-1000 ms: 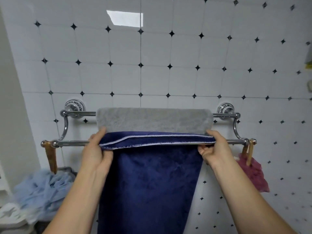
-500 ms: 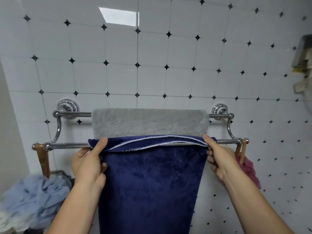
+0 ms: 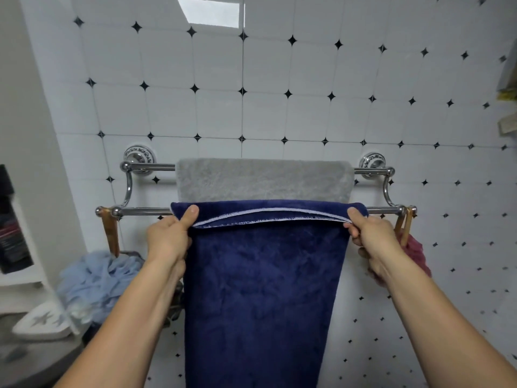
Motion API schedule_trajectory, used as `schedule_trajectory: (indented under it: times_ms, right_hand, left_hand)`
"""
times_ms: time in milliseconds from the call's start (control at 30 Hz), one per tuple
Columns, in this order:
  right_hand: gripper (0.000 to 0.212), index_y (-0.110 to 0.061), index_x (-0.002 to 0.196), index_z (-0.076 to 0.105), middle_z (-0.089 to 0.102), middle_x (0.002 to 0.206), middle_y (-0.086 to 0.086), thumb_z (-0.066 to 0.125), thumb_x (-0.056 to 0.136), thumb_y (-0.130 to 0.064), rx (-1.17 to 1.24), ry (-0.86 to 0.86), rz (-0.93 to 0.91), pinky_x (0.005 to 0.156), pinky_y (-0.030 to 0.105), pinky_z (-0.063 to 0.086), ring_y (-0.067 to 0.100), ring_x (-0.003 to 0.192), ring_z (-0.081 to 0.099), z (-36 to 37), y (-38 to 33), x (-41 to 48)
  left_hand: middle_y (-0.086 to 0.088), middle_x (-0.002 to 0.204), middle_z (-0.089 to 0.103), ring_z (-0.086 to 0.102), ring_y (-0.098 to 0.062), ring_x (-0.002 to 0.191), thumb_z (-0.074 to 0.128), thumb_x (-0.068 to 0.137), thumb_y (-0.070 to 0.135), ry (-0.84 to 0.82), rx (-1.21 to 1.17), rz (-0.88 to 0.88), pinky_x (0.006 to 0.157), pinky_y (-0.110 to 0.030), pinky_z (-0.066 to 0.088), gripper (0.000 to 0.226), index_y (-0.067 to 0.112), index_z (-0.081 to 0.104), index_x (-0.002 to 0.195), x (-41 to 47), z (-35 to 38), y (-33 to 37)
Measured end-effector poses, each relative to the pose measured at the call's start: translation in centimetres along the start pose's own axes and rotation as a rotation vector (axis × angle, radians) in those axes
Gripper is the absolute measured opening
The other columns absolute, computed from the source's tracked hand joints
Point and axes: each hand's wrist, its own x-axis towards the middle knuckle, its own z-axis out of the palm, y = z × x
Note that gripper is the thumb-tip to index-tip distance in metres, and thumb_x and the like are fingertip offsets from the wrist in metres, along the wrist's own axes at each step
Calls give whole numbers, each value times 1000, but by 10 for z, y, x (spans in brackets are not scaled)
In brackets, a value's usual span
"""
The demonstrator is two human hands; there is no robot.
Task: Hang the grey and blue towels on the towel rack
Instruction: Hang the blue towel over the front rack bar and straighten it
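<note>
A chrome double towel rack (image 3: 142,211) is fixed to the tiled wall. The grey towel (image 3: 263,179) hangs over its upper back bar. The blue towel (image 3: 260,289) drapes over the lower front bar and hangs down long in front, its white-stitched hem folded over the top. My left hand (image 3: 169,238) pinches the blue towel's upper left corner, thumb on top. My right hand (image 3: 369,233) pinches the upper right corner the same way. The front bar's middle is hidden under the towel.
A light blue bath pouf (image 3: 95,278) hangs from the rack's left end on a wooden handle (image 3: 110,236). A dark red pouf (image 3: 418,250) hangs at the right end. A white soap dish (image 3: 42,322) sits on a ledge at lower left.
The blue towel's top edge has been drawn further up over the front bar and spread wider. Both hands stay on its corners. The camera has shifted.
</note>
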Motion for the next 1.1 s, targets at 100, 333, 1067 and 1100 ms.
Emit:
schedule_trajectory:
  times_ms: [100,333,1067,1100]
  right_hand:
    - [51,-15,53,47,42,39,-10,56,91,-47,-80,19,-155,47,25,29,3,35,34,-9,37,-10]
    - [52,-22,49,52,42,47,-5,58,85,-59,-115,-16,-49,54,30,31,11,42,35,-22,130,-33]
    - [45,-3,69,63,60,66,13,60,90,-43,-246,-247,292,61,32,41,24,58,52,-60,266,-98]
    - [42,1,82,67,67,76,14,62,90,-40,-255,-266,271,63,31,44,26,65,60,-60,258,-94]
  left_hand:
    - [4,45,43,30,-7,33,74,83,33,-64,35,-56,36,-12,21,29,19,54,65,-7,-14,-13]
    - [0,39,45,34,-11,31,73,83,34,-144,138,-177,36,-16,22,35,19,49,62,-29,-51,-72]
    - [-9,87,67,65,-25,79,68,89,17,-177,289,-431,66,-30,49,19,-1,64,97,-90,-111,-215]
    - [-5,95,72,68,-24,90,69,88,11,-214,264,-385,70,-27,52,18,4,65,105,-86,-111,-212]
